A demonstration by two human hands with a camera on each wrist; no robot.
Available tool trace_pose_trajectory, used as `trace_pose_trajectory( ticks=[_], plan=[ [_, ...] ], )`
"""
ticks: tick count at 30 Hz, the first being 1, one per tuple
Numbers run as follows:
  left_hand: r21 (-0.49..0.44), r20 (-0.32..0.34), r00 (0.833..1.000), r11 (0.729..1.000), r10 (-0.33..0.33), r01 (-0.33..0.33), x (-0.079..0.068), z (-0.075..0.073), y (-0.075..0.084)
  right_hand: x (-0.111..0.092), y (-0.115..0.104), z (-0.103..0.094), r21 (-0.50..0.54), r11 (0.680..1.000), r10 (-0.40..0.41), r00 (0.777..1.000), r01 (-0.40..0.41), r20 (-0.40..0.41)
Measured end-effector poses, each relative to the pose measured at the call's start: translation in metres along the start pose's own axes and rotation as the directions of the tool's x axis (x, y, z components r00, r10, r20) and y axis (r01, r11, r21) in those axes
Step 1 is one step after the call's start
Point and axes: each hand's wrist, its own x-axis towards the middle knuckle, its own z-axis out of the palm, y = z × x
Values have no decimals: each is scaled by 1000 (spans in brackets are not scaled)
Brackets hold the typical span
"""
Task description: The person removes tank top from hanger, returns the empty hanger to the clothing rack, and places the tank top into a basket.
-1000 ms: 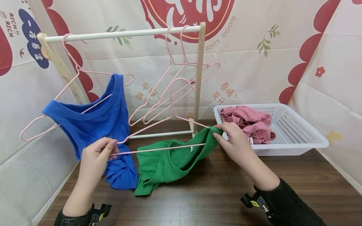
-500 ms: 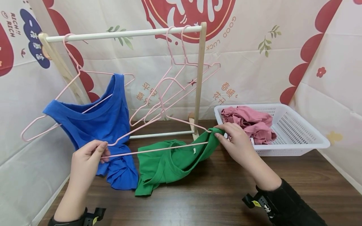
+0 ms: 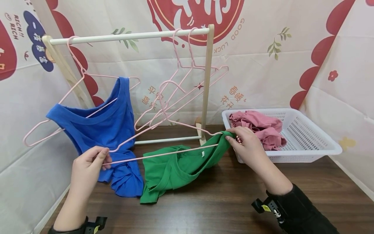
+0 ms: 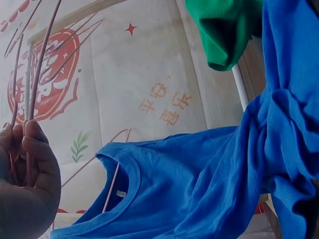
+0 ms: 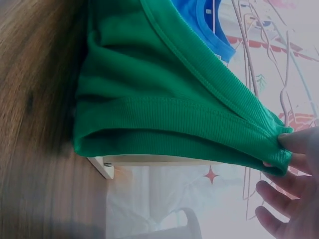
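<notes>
My left hand (image 3: 89,165) grips one end of a pink clothes hanger (image 3: 140,133), fingers curled round its wire. The hanger's other end runs into a shoulder strap of a green tank top (image 3: 175,169). My right hand (image 3: 246,144) pinches that strap between thumb and fingers, at the hanger's tip. The rest of the green top hangs down and trails on the table. In the right wrist view the green strap (image 5: 239,124) is stretched taut to the fingertips. Just behind my left hand, a blue tank top (image 3: 102,126) hangs on another pink hanger (image 3: 65,94).
A small rack with a white rail (image 3: 128,35) and wooden posts stands at the back. Two bare pink hangers (image 3: 191,58) hang at its right end. Right of it, a white plastic basket (image 3: 309,151) holds a crumpled pink garment (image 3: 260,125).
My left hand has moved left and slightly down, tilting the hanger so its hook swings left. My right hand has shifted a little to the right with the green strap.
</notes>
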Motion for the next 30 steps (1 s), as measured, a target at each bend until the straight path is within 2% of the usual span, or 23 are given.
trace_pose_trajectory(
  ticks=[8, 16, 20, 23, 27, 30],
  plan=[
    [17, -7, 1000, 1000, 3, -3, 1, -3, -9, 1, 0, -2, -14, 998, 65, 997, -65, 32],
    [41, -23, 1000, 999, -21, 22, -1, -4, -14, 0, 9, 6, -134, 987, 98, 995, -93, 32],
    [30, -29, 999, 999, -42, 43, -1, -4, -15, -2, 10, 10, -170, 982, 99, 994, -88, 56],
    [7, -44, 997, 998, -64, 64, -2, -2, -14, -4, 6, 10, -157, 985, 85, 994, -74, 65],
    [-33, -83, 992, 995, -93, 91, -1, 0, -13, -7, -1, 9, -138, 990, 48, 996, -38, 73],
    [-42, -119, 989, 996, -86, 82, 0, 0, -11, -10, -6, 8, -128, 992, 29, 996, -18, 83]
  ],
)
